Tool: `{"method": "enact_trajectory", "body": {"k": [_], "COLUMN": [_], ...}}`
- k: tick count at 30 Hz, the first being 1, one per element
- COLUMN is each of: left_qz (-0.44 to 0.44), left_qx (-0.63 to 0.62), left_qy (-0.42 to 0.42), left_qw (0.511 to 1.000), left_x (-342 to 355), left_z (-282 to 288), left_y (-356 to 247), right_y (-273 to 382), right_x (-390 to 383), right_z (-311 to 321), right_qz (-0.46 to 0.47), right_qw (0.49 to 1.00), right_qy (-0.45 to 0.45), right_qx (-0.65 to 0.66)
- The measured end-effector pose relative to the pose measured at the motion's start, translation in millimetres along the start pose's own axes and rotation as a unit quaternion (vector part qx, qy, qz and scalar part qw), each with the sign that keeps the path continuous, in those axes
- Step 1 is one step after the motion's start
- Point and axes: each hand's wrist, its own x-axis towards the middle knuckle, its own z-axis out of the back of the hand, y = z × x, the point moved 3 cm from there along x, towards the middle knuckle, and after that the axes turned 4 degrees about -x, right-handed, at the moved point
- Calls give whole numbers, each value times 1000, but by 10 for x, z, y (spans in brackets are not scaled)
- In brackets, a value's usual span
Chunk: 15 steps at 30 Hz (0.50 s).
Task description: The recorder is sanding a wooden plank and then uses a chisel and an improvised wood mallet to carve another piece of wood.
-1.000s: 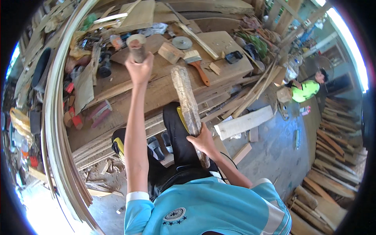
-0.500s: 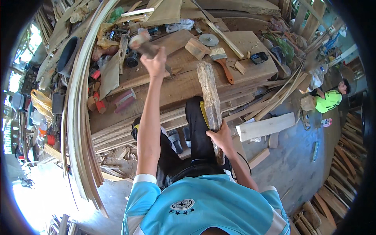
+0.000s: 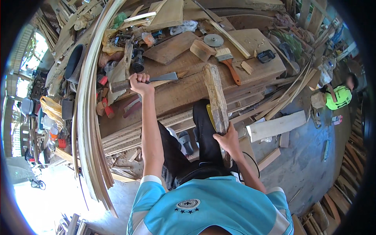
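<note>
My left hand [image 3: 141, 84] is closed round a chisel [image 3: 168, 76] above the bench. Its wooden handle sticks out to the left of my fist and its flat metal blade points right. In my right hand [image 3: 229, 141] is a rough wooden club [image 3: 214, 88], gripped near its lower end. The club stands lengthwise in front of me, its far end reaching over the bench edge beside my knee. The chisel blade and the club are apart.
On the wooden bench [image 3: 184, 88] lie a paintbrush [image 3: 229, 64], a grey disc [image 3: 213, 40], a wood block [image 3: 202, 51] and a small black case [image 3: 266, 56]. Long bent strips [image 3: 87, 102] rise at left. A person in a bright green top [image 3: 338, 98] sits at far right.
My left hand has come down and a little left, and the chisel has turned from slanting to nearly level. My right hand keeps its hold on the club. The whole view has shifted slightly.
</note>
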Motion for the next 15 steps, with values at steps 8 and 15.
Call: {"method": "enact_trajectory", "body": {"k": [8,15], "left_qz": [1,23], "left_qx": [-99,-33], "left_qy": [-200,-98], "left_qw": [975,994], "left_x": [-130,36], "left_z": [399,160], "left_y": [147,53], "right_y": [7,-17], "right_x": [2,8], "right_z": [0,8], "right_qz": [-4,-11], "right_qw": [1000,1000], "right_qy": [-8,20], "right_qx": [0,14]}}
